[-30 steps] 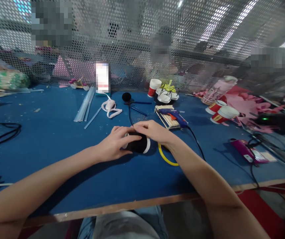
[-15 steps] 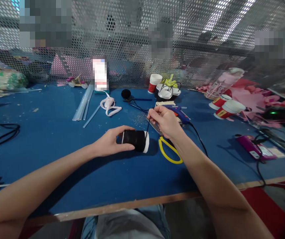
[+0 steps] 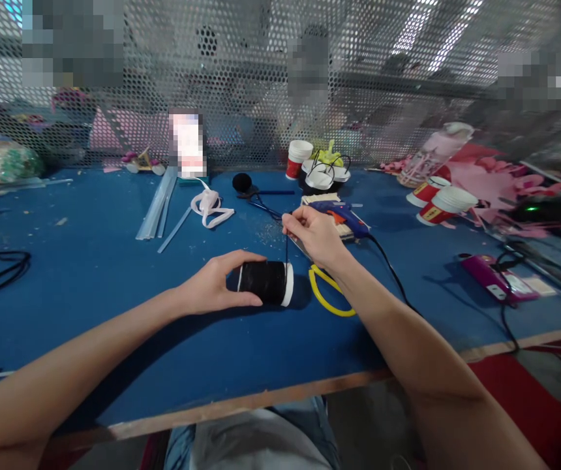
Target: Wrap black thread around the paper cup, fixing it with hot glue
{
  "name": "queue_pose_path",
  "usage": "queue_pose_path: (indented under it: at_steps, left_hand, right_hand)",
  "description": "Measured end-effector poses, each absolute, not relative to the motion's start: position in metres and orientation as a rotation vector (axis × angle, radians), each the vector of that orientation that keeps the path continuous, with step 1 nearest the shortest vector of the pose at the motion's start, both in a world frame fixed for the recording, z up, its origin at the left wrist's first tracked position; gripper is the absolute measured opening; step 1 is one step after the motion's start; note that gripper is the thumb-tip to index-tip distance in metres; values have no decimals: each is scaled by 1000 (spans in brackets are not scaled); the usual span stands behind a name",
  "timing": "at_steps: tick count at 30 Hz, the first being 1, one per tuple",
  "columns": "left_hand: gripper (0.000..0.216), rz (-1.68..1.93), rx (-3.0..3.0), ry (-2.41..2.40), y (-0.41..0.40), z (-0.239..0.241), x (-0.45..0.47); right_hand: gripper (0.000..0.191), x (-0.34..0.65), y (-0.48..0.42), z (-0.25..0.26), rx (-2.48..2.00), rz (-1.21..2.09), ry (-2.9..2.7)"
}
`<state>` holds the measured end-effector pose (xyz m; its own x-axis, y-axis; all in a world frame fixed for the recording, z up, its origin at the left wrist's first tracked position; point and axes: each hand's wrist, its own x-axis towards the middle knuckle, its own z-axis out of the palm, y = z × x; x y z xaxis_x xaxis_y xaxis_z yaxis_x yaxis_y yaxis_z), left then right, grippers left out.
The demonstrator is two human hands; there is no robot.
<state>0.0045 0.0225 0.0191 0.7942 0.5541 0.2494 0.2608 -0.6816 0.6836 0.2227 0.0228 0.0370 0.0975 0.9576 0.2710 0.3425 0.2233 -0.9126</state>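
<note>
A cylinder (image 3: 263,282) wound with black cord lies on its side on the blue table, a white rim showing at each end. Whether it is a spool or a paper cup I cannot tell. My left hand (image 3: 219,282) wraps round its left end, thumb in front and fingers behind. From the right end a black cord (image 3: 287,251) rises taut to my right hand (image 3: 312,234), which pinches it between thumb and fingertips. Beneath my right wrist a yellow handle loop (image 3: 327,297) shows, the rest of that tool mostly covered. A blue glue gun (image 3: 346,215) lies just behind this hand.
Clear glue sticks (image 3: 156,207), a white ribbon (image 3: 209,207) and a lit phone (image 3: 188,147) are at back left. Paper cups (image 3: 299,160) stand near the mesh screen (image 3: 251,85); others (image 3: 444,205) lie right. A purple box (image 3: 496,277) with cables sits far right.
My right hand has shifted slightly left, and the cord now runs nearly straight up rather than slanting right. The cylinder stays in my left hand. The whole view has moved a little.
</note>
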Motion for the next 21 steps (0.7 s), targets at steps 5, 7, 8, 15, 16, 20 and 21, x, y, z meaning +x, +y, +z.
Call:
queue_pose_path:
  at_steps: [5,7,8,15,16,20,21]
  left_hand:
    - [60,647,2383,539,21,21,5]
    - [60,685,2396,518,20,20,5]
    - [60,702,2402,510,20,20,5]
    - [60,836,2425,439,20,18,6]
    - [60,852,2434,428,20,18,6]
    - [60,921,2475,405,20,17,6]
    - [60,934,2486,403,20,17,6]
  right_hand:
    - [29,221,23,33,-1336,763,-1506]
    - [29,221,23,32,-1341,774,-1522]
    - [30,221,23,31,-1347,779,-1529]
    - [30,220,22,28,-1372,796,-1579]
    - [29,220,22,29,-1373,803,-1590]
    - [26,218,20,30,-1380,820,-1632]
    - [26,217,19,30,-1383,817,-1642]
